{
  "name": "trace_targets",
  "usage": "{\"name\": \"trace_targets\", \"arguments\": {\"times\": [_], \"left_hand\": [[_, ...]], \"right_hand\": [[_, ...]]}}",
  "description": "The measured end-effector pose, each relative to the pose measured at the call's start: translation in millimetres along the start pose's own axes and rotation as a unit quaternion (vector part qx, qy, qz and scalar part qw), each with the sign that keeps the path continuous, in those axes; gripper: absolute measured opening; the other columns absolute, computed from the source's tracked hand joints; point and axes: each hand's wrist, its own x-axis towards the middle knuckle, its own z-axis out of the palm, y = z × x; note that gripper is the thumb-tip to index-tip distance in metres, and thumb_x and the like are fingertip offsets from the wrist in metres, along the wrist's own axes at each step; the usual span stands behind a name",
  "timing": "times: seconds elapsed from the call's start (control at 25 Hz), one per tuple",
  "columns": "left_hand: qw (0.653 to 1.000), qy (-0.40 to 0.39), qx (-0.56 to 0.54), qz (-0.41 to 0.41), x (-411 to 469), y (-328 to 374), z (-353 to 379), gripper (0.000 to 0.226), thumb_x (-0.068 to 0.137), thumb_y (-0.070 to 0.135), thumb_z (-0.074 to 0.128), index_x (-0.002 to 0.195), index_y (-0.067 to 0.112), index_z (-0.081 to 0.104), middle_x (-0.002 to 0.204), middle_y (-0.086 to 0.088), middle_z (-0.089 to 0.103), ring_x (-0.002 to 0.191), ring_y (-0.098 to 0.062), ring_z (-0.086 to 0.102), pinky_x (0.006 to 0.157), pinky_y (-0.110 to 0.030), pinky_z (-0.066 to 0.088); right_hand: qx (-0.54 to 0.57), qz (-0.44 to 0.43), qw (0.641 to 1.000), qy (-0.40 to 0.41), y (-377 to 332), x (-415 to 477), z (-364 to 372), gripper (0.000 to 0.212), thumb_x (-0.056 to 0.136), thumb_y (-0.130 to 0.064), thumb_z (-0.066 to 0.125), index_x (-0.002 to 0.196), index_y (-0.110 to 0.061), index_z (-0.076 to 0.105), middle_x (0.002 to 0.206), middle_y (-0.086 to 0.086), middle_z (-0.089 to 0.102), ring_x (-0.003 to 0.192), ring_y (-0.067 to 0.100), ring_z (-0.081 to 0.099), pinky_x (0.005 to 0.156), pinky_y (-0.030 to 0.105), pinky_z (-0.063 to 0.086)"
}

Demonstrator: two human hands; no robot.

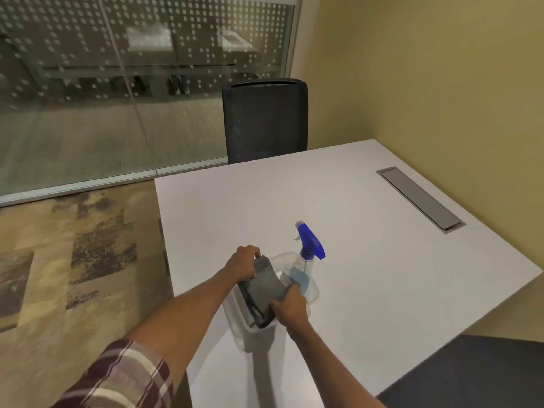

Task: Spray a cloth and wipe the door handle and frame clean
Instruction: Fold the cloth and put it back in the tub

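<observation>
On white table, bin, spray bottle, chair

Grey cloth, blue-headed spray bottle, white table, plaid sleeve

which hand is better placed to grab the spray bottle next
Right, probably. The right hand grips the grey cloth right beside the spray bottle in the clear bin; the left hand holds the cloth's far end, further from it.
</observation>
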Motion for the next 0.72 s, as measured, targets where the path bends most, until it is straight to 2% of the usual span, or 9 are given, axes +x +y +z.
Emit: {"name": "trace_targets", "arguments": {"times": [0.2, 0.36, 0.56, 0.64, 0.72], "left_hand": [[0.996, -0.006, 0.083, 0.026, 11, -2, 15, 0.047, 0.081, -0.003, 0.065, 0.126, 0.01, 0.062, 0.128, -0.013, 0.059, 0.114, -0.03, 0.059, 0.086, -0.033, 0.049], [0.987, -0.025, 0.151, 0.04, 14, -2, 19, 0.043, 0.085, -0.002, 0.06, 0.128, 0.008, 0.061, 0.128, -0.015, 0.057, 0.114, -0.032, 0.059, 0.086, -0.033, 0.048], [0.967, -0.058, 0.237, 0.071, 11, -3, 28, 0.034, 0.093, 0.008, 0.057, 0.127, 0.009, 0.061, 0.128, -0.015, 0.059, 0.112, -0.031, 0.061, 0.089, -0.034, 0.048], [0.958, -0.047, 0.264, 0.099, 5, -2, 31, 0.031, 0.097, 0.017, 0.056, 0.127, 0.015, 0.062, 0.124, -0.011, 0.062, 0.109, -0.029, 0.062, 0.089, -0.034, 0.051], [0.946, 0.022, 0.286, 0.153, -1, -5, 33, 0.028, 0.097, 0.024, 0.057, 0.125, 0.019, 0.062, 0.12, -0.005, 0.064, 0.106, -0.024, 0.063, 0.084, -0.034, 0.054]], "right_hand": [[-0.107, -0.008, 0.993, -0.038, 5, 22, 7, 0.04, 0.087, -0.014, 0.059, 0.123, -0.005, 0.044, 0.116, 0.014, 0.058, 0.105, 0.029, 0.058, 0.076, 0.029, 0.041], [-0.263, -0.058, 0.96, -0.077, -2, 32, 15, 0.038, 0.089, -0.019, 0.057, 0.123, -0.002, 0.05, 0.121, 0.015, 0.06, 0.112, 0.03, 0.059, 0.09, 0.034, 0.048], [-0.411, -0.073, 0.905, -0.081, 6, 38, 23, 0.035, 0.095, -0.029, 0.049, 0.125, -0.011, 0.053, 0.124, 0.007, 0.062, 0.116, 0.025, 0.058, 0.099, 0.031, 0.043], [-0.439, -0.09, 0.89, -0.083, 11, 40, 24, 0.036, 0.097, -0.032, 0.049, 0.125, -0.011, 0.055, 0.123, 0.007, 0.064, 0.114, 0.024, 0.06, 0.098, 0.031, 0.045], [-0.439, -0.119, 0.887, -0.073, 11, 41, 24, 0.031, 0.097, -0.027, 0.05, 0.123, -0.01, 0.056, 0.121, 0.008, 0.065, 0.111, 0.025, 0.062, 0.095, 0.033, 0.049]]}}
